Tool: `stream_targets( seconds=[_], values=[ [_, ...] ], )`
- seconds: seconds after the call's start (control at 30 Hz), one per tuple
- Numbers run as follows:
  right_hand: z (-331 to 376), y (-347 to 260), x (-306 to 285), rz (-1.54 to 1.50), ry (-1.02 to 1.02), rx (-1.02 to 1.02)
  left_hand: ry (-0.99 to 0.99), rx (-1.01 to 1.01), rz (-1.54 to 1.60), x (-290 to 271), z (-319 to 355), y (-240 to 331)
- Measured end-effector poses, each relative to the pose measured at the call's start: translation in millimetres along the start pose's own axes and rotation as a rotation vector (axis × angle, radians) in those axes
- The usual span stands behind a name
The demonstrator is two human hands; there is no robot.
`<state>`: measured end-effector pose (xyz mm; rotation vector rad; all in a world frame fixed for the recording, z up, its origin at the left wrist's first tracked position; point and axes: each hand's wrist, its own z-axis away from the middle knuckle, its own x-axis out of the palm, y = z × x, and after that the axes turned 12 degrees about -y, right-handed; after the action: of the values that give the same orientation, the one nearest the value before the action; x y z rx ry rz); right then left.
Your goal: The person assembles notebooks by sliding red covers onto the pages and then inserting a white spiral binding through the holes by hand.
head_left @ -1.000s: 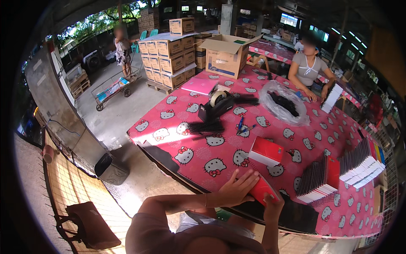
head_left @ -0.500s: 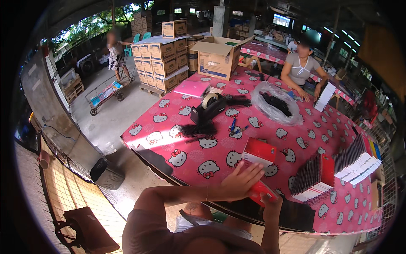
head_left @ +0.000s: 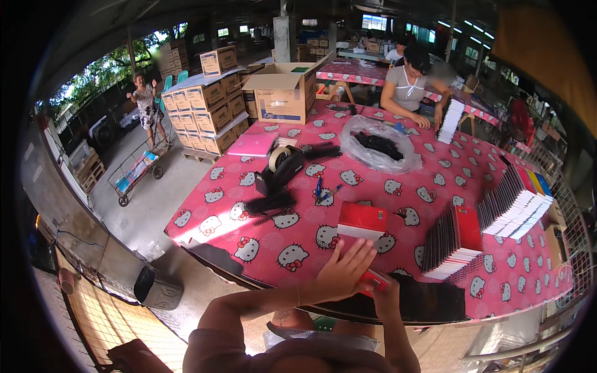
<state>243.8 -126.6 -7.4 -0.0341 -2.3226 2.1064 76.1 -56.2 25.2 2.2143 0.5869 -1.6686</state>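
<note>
My left hand (head_left: 346, 271) lies palm down with its fingers stretched out, against a small red notebook (head_left: 374, 280) at the table's near edge. The right hand (head_left: 387, 294) grips that notebook by its right side; much of the notebook is hidden by both hands. Just beyond my fingertips lies a stack of red-covered notebooks (head_left: 362, 217) with white page edges. Right of it stands a row of spiral-bound red notebooks (head_left: 457, 241), black coils toward the left. Another row of spiral notebooks (head_left: 515, 204) sits farther right.
A tape dispenser (head_left: 281, 171), black binding coils (head_left: 270, 202), blue-handled pliers (head_left: 326, 194) and a plastic bag of black coils (head_left: 380, 148) lie on the pink patterned tablecloth (head_left: 292, 233). An open carton (head_left: 281, 99) stands at the back. A co-worker (head_left: 407, 87) handles a notebook across the table.
The view has shifted, moving the scene left. Both hands stay at the red notebook, the left still flat. The co-worker's head has bent down, and the person by the cart has raised their arms.
</note>
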Motion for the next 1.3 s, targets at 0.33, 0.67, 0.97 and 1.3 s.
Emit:
stream_targets(
  seconds=[0.33, 0.67, 0.97, 1.3],
  values=[
    [-5, 21, -18, 0.069, 0.011, -0.028, -0.026, 0.126, 0.149, 32, 29, 32],
    [-3, 47, -19, 0.269, -0.088, -0.059, -0.075, 0.099, 0.046, 23, 8, 24],
    [-15, 44, -15, 0.362, -0.072, -0.071, -0.108, 0.059, 0.064, 36, 14, 24],
    [-11, 34, -23, 0.463, -0.047, -0.198, 0.148, 0.040, 0.200, 33, -12, -2]
  ],
)
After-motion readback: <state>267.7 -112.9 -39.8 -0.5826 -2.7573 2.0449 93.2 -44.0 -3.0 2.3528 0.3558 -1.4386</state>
